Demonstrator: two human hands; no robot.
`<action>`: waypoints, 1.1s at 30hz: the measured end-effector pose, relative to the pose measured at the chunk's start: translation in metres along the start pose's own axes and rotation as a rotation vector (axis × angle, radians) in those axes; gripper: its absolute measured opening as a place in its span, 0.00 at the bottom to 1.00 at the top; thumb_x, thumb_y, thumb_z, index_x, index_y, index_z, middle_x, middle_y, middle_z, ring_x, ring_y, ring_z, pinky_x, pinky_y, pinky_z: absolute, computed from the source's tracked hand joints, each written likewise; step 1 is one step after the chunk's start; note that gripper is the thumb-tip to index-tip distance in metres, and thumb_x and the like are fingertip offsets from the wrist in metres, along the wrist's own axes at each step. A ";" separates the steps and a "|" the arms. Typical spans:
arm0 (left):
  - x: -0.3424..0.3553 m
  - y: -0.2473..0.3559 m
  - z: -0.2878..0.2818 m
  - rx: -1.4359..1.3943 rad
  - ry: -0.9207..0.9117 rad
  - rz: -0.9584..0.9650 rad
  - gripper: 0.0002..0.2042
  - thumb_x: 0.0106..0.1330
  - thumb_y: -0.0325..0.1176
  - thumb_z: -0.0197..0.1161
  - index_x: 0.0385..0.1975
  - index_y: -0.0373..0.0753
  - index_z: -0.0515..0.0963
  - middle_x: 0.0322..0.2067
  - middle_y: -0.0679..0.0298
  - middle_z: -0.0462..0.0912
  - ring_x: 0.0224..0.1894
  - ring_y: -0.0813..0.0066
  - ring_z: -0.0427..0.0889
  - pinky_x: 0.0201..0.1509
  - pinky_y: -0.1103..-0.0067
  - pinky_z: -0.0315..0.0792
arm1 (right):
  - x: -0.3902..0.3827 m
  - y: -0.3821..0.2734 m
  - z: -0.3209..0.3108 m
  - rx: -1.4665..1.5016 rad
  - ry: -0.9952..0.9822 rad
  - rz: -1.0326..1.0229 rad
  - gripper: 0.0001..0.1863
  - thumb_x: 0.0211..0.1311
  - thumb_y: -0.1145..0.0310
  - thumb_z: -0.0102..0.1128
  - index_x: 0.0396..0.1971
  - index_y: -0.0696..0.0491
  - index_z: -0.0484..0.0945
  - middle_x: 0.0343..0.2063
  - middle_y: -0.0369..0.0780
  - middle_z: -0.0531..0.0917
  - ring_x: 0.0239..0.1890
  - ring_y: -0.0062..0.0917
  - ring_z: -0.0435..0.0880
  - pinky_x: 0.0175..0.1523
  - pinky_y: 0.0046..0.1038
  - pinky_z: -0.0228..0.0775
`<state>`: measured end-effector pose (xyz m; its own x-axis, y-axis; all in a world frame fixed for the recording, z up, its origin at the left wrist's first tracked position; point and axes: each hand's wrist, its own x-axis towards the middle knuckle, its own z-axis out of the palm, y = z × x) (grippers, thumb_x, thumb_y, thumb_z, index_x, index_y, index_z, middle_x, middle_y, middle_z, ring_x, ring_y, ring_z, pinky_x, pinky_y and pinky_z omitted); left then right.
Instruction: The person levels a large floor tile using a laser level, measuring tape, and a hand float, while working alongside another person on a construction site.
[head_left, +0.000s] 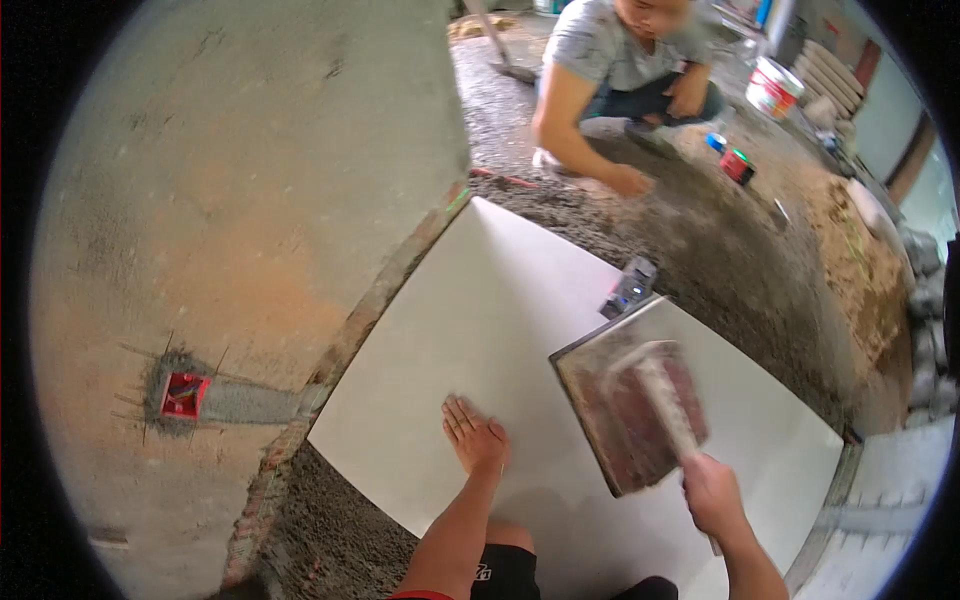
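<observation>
My left hand (470,435) lies flat with fingers out on a large white tile (440,320). My right hand (710,490) is closed round the pale handle of a wide, square, flat-faced tool (635,430), stained brown, held over the tile's right part. A small grey device (628,287) with blue lights sits at the tile's back edge, just behind that tool.
A person (590,80) crouches beyond the tile by rough mortar (720,240). A white bucket (772,87), small red container (737,167), shovel (510,70) and sand pile (850,270) are behind. A wall (220,200) with a red electrical box (184,395) borders the left.
</observation>
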<state>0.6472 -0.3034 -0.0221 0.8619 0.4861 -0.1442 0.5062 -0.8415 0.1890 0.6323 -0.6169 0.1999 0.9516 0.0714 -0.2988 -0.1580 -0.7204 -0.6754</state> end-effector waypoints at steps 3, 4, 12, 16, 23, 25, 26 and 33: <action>0.014 0.001 0.014 -0.018 0.096 -0.163 0.34 0.65 0.42 0.39 0.66 0.26 0.41 0.70 0.49 0.37 0.72 0.55 0.32 0.73 0.66 0.29 | -0.039 -0.003 0.010 0.193 0.119 -0.029 0.19 0.63 0.57 0.47 0.32 0.62 0.71 0.16 0.50 0.75 0.21 0.54 0.72 0.28 0.41 0.67; 0.014 0.019 0.016 -0.060 0.096 -0.157 0.34 0.65 0.42 0.39 0.66 0.26 0.41 0.70 0.49 0.37 0.72 0.55 0.32 0.73 0.66 0.29 | -0.045 0.033 0.033 0.050 0.154 0.008 0.21 0.64 0.54 0.47 0.32 0.61 0.72 0.17 0.51 0.75 0.25 0.55 0.74 0.31 0.43 0.68; 0.015 -0.003 0.005 -0.043 -0.050 -0.008 0.34 0.67 0.42 0.38 0.66 0.25 0.41 0.70 0.48 0.35 0.72 0.55 0.30 0.73 0.66 0.28 | 0.128 -0.092 0.079 0.047 -0.285 0.333 0.30 0.67 0.46 0.38 0.24 0.61 0.72 0.17 0.46 0.74 0.22 0.34 0.75 0.31 0.37 0.69; 0.027 -0.031 -0.012 -0.032 -0.051 0.094 0.34 0.66 0.42 0.38 0.66 0.25 0.42 0.70 0.47 0.35 0.72 0.55 0.31 0.73 0.66 0.29 | 0.110 -0.152 0.055 0.278 0.182 -0.139 0.26 0.68 0.49 0.43 0.24 0.59 0.71 0.13 0.40 0.71 0.15 0.26 0.68 0.23 0.29 0.62; 0.041 0.030 -0.003 -0.120 -0.071 0.251 0.33 0.67 0.42 0.36 0.66 0.25 0.42 0.69 0.46 0.37 0.72 0.54 0.33 0.73 0.66 0.30 | 0.242 0.008 0.150 -0.296 0.055 -0.004 0.26 0.68 0.50 0.38 0.35 0.61 0.73 0.20 0.52 0.77 0.24 0.42 0.79 0.28 0.43 0.67; 0.036 0.017 -0.003 -0.106 -0.095 0.242 0.33 0.67 0.42 0.36 0.66 0.25 0.42 0.69 0.46 0.37 0.72 0.54 0.33 0.73 0.66 0.30 | 0.276 -0.073 0.124 0.102 -0.210 0.230 0.30 0.65 0.44 0.41 0.27 0.60 0.72 0.15 0.45 0.74 0.16 0.33 0.74 0.20 0.37 0.64; 0.042 0.011 -0.005 -0.093 -0.088 0.235 0.33 0.67 0.42 0.36 0.66 0.25 0.42 0.69 0.46 0.37 0.72 0.54 0.33 0.73 0.66 0.29 | 0.282 -0.105 0.108 0.169 -0.237 0.238 0.32 0.64 0.41 0.42 0.23 0.60 0.72 0.13 0.42 0.73 0.11 0.28 0.72 0.16 0.34 0.63; 0.048 -0.020 -0.017 -0.038 -0.100 0.179 0.33 0.67 0.42 0.37 0.66 0.26 0.42 0.69 0.47 0.36 0.72 0.53 0.32 0.73 0.65 0.28 | 0.198 -0.132 0.091 -0.038 0.353 -0.134 0.23 0.70 0.55 0.38 0.23 0.57 0.71 0.11 0.43 0.72 0.17 0.37 0.73 0.21 0.36 0.65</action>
<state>0.6794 -0.2592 -0.0161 0.9319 0.3026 -0.2001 0.3478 -0.9019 0.2561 0.8174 -0.4446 0.1686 0.9965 -0.0701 0.0458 -0.0219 -0.7464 -0.6651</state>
